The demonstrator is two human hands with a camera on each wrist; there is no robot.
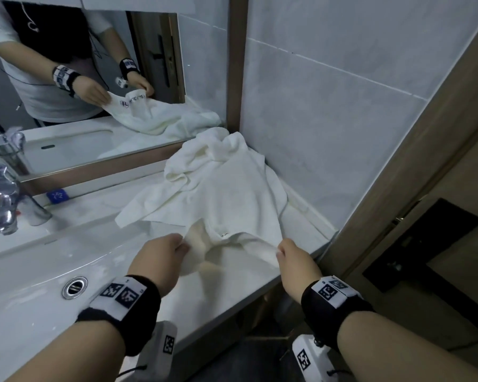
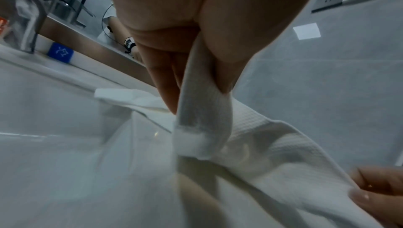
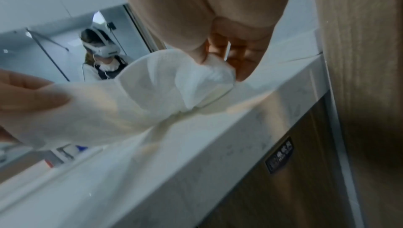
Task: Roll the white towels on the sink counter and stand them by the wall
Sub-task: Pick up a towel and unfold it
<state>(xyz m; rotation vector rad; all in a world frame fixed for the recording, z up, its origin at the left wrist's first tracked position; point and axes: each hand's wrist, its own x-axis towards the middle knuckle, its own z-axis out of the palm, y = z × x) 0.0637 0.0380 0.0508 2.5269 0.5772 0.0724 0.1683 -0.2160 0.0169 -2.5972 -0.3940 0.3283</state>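
Note:
A crumpled white towel [image 1: 226,188] lies spread on the white sink counter [image 1: 224,285], its far end bunched in the corner by the tiled wall [image 1: 329,119]. My left hand [image 1: 174,248] pinches the near edge of the towel [image 2: 202,119] between thumb and fingers. My right hand [image 1: 283,250] pinches the same edge of the towel [image 3: 205,80] further right, near the counter's front edge. The stretch of cloth between both hands is lifted slightly off the counter. Whether a second towel lies underneath is not visible.
The white basin [image 1: 25,271] with its drain [image 1: 74,287] sits to the left, a chrome tap [image 1: 4,208] behind it. A small blue packet [image 1: 57,196] lies by the mirror [image 1: 80,78]. A wooden door frame [image 1: 411,161] borders the counter on the right.

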